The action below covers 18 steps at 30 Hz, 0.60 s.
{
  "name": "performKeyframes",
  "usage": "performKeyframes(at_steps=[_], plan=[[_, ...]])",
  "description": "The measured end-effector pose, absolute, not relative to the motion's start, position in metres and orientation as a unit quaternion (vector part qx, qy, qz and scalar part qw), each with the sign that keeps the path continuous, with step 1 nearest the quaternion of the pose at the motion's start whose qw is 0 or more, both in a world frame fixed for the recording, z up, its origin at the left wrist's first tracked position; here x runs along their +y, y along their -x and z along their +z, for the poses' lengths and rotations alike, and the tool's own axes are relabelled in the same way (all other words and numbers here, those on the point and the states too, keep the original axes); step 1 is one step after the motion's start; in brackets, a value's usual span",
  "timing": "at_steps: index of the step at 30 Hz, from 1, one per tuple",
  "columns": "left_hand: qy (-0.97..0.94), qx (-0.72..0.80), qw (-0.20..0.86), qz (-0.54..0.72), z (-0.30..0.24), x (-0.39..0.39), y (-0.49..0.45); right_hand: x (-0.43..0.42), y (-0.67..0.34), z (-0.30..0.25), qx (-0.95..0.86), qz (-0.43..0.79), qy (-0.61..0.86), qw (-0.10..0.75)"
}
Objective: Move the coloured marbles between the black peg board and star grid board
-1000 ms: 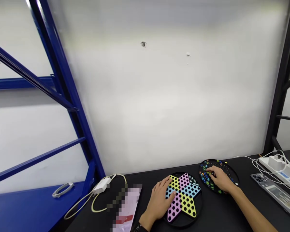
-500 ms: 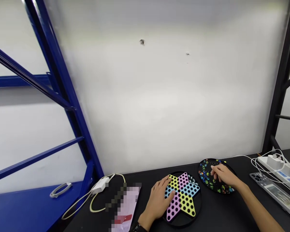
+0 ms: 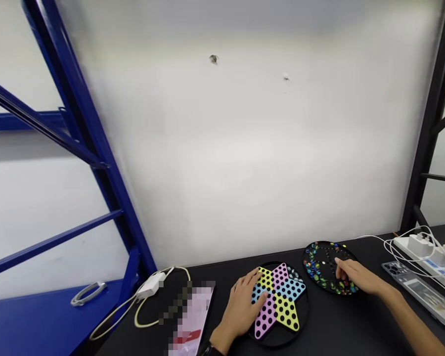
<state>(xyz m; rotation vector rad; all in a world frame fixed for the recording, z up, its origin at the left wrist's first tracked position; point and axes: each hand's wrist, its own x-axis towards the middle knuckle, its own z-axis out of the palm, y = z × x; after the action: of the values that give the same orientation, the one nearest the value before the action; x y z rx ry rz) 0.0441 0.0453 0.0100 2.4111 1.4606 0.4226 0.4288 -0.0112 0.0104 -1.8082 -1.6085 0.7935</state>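
My left hand [image 3: 241,307] lies spread on the left side of a Chinese checkers board [image 3: 287,310], a star with pink, yellow and blue points full of dark holes, set in a round black base. Clear marbles [image 3: 293,274] rest in a gap of that base, at its upper right. Over the right part of a round black tray [image 3: 328,269] hovers my right hand [image 3: 356,276], fingers curled and drawn together. Whatever they may hold is too small to make out. Colourful marbles [image 3: 311,267] are scattered mostly along the tray's left and lower edge.
Left of the board lies a pink flat item [image 3: 197,316], partly blurred, near a white adapter [image 3: 152,286] with a looped cable. At right are a phone [image 3: 422,294] and a white power strip [image 3: 435,262] with tangled cords. A white wall [image 3: 244,148] stands behind.
My right hand has shifted rightward over the tray, from its middle toward its right side, with the fingers still curled. My left hand stays on the board. The whole view has shifted slightly.
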Motion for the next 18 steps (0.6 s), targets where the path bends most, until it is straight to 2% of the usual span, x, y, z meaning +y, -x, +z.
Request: performKeyframes(at_steps=[18], plan=[[-0.836, 0.509, 0.148, 0.141, 0.007, 0.048, -0.045, -0.020, -0.386, 0.009, -0.604, 0.365, 0.606, 0.367]])
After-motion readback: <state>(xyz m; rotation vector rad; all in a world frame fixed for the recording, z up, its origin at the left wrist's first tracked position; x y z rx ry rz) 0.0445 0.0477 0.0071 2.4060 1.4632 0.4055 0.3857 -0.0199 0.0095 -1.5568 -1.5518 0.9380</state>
